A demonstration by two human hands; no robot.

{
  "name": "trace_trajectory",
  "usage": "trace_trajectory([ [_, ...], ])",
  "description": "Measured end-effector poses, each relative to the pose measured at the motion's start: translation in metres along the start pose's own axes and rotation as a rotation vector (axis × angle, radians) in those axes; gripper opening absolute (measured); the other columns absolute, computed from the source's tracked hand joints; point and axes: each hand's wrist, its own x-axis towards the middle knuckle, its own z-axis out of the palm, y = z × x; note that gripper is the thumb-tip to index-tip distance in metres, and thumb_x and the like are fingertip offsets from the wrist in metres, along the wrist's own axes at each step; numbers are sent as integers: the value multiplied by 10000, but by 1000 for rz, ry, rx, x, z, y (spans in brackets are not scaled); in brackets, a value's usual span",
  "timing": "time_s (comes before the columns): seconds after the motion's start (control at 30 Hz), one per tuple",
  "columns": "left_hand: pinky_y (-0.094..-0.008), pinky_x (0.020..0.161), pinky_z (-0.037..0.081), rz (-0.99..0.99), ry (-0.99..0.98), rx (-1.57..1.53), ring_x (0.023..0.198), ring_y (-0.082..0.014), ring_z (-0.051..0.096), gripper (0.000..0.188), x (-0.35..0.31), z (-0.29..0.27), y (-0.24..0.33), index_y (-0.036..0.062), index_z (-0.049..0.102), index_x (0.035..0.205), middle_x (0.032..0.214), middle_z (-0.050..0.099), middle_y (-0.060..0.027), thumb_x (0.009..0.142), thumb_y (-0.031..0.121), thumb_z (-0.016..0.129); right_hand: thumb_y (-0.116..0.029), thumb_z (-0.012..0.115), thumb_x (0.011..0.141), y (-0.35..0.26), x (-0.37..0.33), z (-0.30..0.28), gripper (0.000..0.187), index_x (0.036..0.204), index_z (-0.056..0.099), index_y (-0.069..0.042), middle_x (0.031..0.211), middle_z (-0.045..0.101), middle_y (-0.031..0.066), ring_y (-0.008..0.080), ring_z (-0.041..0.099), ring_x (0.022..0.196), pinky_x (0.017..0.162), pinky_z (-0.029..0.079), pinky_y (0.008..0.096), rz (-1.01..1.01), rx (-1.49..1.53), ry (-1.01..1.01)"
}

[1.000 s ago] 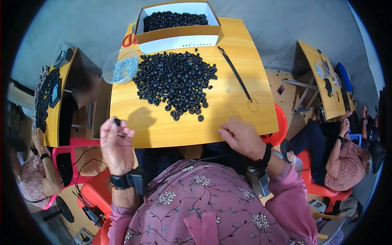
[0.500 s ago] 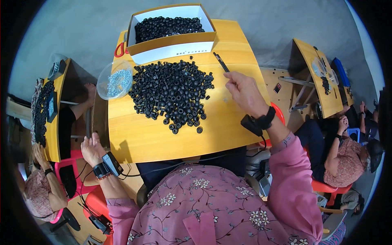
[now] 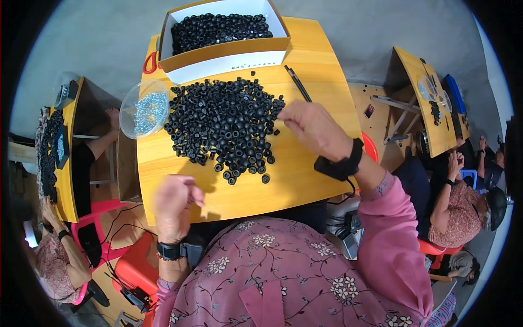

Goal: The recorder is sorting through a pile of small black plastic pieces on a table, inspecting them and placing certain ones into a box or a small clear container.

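Observation:
A loose pile of small black round caps and ring-like parts (image 3: 226, 122) covers the middle of the yellow wooden table (image 3: 294, 180). My right hand (image 3: 316, 128) is at the pile's right side, its fingers bent and drawn together at the parts there. Whatever is between its fingertips, if anything, is hidden. Over the table's near left edge is my left hand (image 3: 175, 204), smeared by motion, so its grip is unclear. Beyond my right hand lie two thin dark sticks, pen-like (image 3: 298, 84). Beside the pile on the left stands a clear round tub (image 3: 128, 109) of small silvery-blue pieces.
At the table's back is a white and brown box (image 3: 226, 64) filled with black parts. Red-handled scissors (image 3: 149, 63) lie beside it. Other people sit at side tables, left (image 3: 70, 191) and right (image 3: 430, 131). Cables (image 3: 111, 240) hang at my left.
My right hand has moved left, from the dark sticks to the pile's edge. My left hand has come up and right to the table's near edge. The view has shifted slightly.

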Motion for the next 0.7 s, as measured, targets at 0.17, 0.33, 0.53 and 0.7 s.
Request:
trace_trajectory([
  [0.17, -281, 656, 565, -261, -245, 51, 773, -180, 688, 289, 1, 20, -18, -34, 628, 1071, 874, 704, -134, 939, 221, 667, -39, 624, 870, -23, -29, 22, 150, 1018, 633, -15, 858, 616, 160, 360, 626, 789, 684, 508, 415, -54, 93, -20],
  [0.33, -280, 678, 563, -294, -302, 128, 825, -170, 684, 331, 8, 35, -26, -34, 622, 1128, 948, 704, -119, 931, 224, 685, -31, 609, 858, -25, -26, 41, 178, 1036, 611, -21, 888, 583, 149, 354, 618, 785, 667, 513, 418, -76, 21, -43],
  [0.53, -290, 699, 560, -286, -312, 130, 824, -168, 678, 309, 8, 30, -33, -22, 612, 1151, 966, 699, -117, 935, 189, 679, -16, 603, 830, -20, -24, 47, 212, 1041, 583, -22, 914, 575, 146, 351, 622, 804, 661, 519, 435, -112, 1, -86],
  [0.7, -293, 692, 562, -259, -310, 146, 826, -173, 678, 286, 8, 28, -36, -27, 603, 1159, 967, 698, -122, 944, 151, 661, -23, 603, 816, -29, -23, 47, 105, 914, 568, -10, 881, 568, 149, 360, 618, 778, 646, 514, 452, -71, -27, -64],
])
